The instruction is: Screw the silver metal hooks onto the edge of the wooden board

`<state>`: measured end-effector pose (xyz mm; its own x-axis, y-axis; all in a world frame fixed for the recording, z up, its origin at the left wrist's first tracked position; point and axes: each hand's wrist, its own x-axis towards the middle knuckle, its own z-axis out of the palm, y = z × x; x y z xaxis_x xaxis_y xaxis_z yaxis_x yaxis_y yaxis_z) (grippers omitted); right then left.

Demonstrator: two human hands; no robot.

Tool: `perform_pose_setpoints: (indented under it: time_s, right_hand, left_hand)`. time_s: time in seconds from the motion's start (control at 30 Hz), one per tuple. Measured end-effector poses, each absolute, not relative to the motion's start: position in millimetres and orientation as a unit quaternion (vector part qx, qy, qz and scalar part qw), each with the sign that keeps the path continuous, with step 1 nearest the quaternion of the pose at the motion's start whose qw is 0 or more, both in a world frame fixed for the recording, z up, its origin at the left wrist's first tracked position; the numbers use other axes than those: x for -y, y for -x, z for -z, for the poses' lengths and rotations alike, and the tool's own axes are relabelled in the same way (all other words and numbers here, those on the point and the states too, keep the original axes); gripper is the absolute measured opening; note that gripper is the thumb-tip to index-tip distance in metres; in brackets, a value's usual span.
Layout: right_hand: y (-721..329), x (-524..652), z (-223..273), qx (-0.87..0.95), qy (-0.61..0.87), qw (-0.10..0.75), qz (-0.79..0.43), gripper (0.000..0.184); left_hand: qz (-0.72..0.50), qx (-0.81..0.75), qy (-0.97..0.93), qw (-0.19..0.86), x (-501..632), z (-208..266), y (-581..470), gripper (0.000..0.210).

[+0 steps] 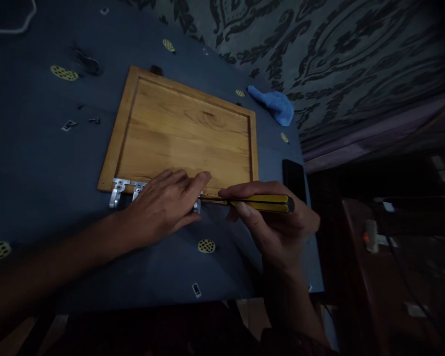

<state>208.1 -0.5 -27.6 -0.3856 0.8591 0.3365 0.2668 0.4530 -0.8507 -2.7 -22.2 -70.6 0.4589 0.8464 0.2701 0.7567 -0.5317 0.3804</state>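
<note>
On the dark blue tabletop with yellow dotted prints: a rectangular light-brown wooden panel with a raised frame, lying flat, near edge toward the person. Silver metal hinge-like fitting at that edge's left corner, similar silver metal bracket just beside it, part-covered by the left hand. Another bit of bright metal shows by the left thumb. Left fingers bent over the edge, index on the wood, thumb off the near side; can't tell if they pinch or just press. Right hand has a yellow-and-black-handled screwdriver closed between thumb and fingers, shaft lying along the near edge, pointing left. Tip hard to make out, can't confirm it's seated in anything. Risks: shaft aims at the left hand, so a slip under load could jab it. An off-axis push could chew a screw head or gouge the frame. If left pressure eases, panel or fittings could skew. Further out: small dark screw-like pieces well left of the panel, easily knocked away by a sleeve; crumpled blue cloth beyond the far right corner; flat black phone-like slab near the table's right edge.
</note>
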Motion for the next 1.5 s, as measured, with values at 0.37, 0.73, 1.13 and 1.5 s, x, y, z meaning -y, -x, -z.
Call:
perform_pose_setpoints:
  time_s: [0.37, 0.73, 1.13, 1.5]
  right_hand:
    - [-199, 2, 26, 0.745, 0.398, 0.417, -0.336, 0.010]
    - [-194, 4, 33, 0.742, 0.407, 0.440, -0.301, 0.007]
    - [-210, 7, 31, 0.652, 0.411, 0.535, -0.345, 0.004]
    - [-219, -4, 36, 0.705, 0.367, 0.461, -0.395, 0.067]
  left_hand:
    - [-0.217, -0.483, -0.839, 0.127, 22, 68, 2, 0.057]
    - [-0.180, -0.491, -0.840, 0.146, 20, 66, 2, 0.063]
    - [-0.195, -0.486, -0.840, 0.145, 23, 64, 8, 0.067]
    - [-0.351, -0.466, -0.800, 0.144, 26, -5, -3, 0.042]
